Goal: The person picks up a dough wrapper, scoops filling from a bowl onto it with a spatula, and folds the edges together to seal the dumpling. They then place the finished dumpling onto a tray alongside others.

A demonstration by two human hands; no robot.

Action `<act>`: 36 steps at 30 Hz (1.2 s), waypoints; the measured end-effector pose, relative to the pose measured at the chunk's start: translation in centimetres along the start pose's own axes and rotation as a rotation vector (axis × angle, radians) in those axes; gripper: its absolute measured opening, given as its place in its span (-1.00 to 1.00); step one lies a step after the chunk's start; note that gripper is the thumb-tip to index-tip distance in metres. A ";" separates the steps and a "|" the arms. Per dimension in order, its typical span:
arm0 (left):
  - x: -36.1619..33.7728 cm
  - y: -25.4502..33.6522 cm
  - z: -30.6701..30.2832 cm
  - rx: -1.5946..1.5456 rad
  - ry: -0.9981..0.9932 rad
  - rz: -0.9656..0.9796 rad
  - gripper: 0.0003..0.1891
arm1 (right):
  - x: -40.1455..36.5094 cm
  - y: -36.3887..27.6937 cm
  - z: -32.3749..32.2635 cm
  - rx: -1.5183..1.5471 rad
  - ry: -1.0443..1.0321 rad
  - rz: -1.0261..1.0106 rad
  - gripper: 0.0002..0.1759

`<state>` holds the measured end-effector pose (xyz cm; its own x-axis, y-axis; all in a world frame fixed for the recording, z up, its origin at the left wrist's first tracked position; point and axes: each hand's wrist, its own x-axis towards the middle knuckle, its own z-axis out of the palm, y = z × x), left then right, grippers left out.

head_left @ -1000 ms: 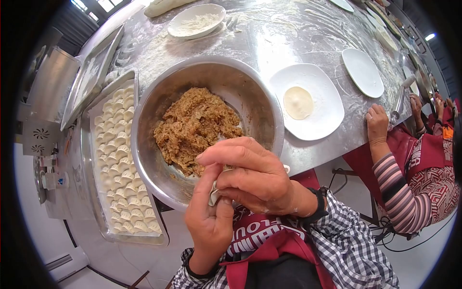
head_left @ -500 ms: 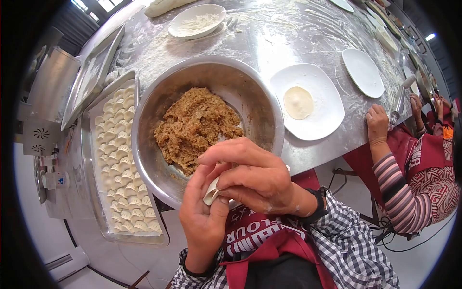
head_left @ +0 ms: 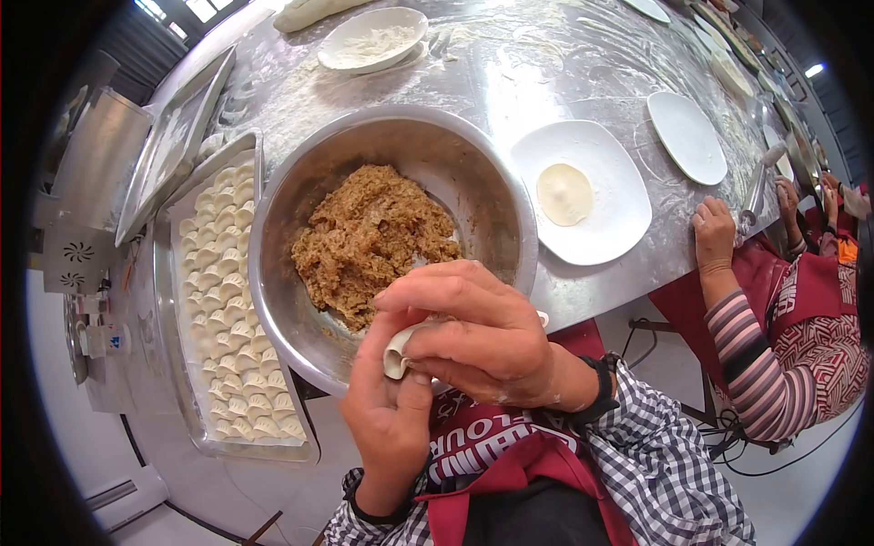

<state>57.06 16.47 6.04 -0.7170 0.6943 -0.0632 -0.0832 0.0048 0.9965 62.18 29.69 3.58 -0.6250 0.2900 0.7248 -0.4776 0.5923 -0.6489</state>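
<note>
A pale dumpling is pinched between both hands, over the near rim of a large steel bowl. My left hand cups it from below, thumb against its edge. From above, my right hand presses the dough with thumb and fingers and hides most of it. A small pale tip of something sticks out behind my right hand; what it belongs to is hidden. Brown minced filling lies heaped in the bowl.
Left of the bowl, a metal tray holds rows of folded dumplings. On the right, a white plate carries one round wrapper. A flour dish stands behind. Another person's hand rests at the table edge.
My fingers have shifted slightly around the dumpling, and more of its pale edge shows between them. The bowl, tray and plates have stayed put.
</note>
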 end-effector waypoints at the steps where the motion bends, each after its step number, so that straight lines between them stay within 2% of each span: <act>1: -0.1 0.1 0.0 0.175 -0.008 0.068 -0.55 | 0.1 0.0 -0.1 0.000 0.000 0.000 -0.85; 4: 0.1 -0.2 -0.9 0.303 -0.117 0.134 -0.54 | 0.1 0.0 -0.3 -0.045 -0.046 -0.021 -0.85; 8: 0.3 0.2 -0.9 0.278 -0.119 0.110 -0.51 | 0.0 -0.2 0.2 -0.024 -0.020 0.035 -0.83; 10: 0.3 0.3 -0.4 0.203 -0.041 0.106 -0.47 | 0.1 -0.3 0.0 -0.011 -0.004 0.068 -0.83; 13: 0.4 0.5 -0.7 0.189 -0.112 0.081 -0.47 | 0.2 -0.2 0.0 0.018 -0.034 0.068 -0.81; 17: 0.3 0.6 -0.5 0.128 -0.100 0.041 -0.48 | -0.2 0.2 0.0 0.099 -0.014 0.061 -0.83; 19: 0.3 0.2 -0.7 -0.010 -0.065 -0.021 -0.51 | -0.3 0.3 0.2 0.127 -0.006 0.048 -0.83; 22: 0.2 -0.9 -1.1 -0.148 -0.052 -0.016 -0.55 | -0.5 0.1 0.5 0.176 0.051 0.061 -0.85; 24: 0.2 -0.8 -1.0 -0.200 -0.048 -0.046 -0.55 | -0.5 -0.2 0.5 0.204 0.105 0.137 -0.83; 28: 0.1 -1.1 -1.3 -0.381 -0.066 -0.059 -0.53 | -0.3 -0.5 0.8 0.135 0.126 0.141 -0.83; 32: 0.1 -0.2 -0.3 -0.355 -0.046 -0.100 -0.53 | -0.4 -0.2 0.6 0.107 0.081 0.094 -0.82; 36: 0.1 -0.5 -0.6 -0.130 -0.054 -0.039 -0.51 | -0.2 0.0 0.7 0.051 0.037 0.044 -0.85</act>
<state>56.66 16.09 5.46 -0.6733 0.7333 -0.0948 -0.2015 -0.0585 0.9777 61.90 29.13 3.23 -0.6234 0.3428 0.7028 -0.4820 0.5392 -0.6906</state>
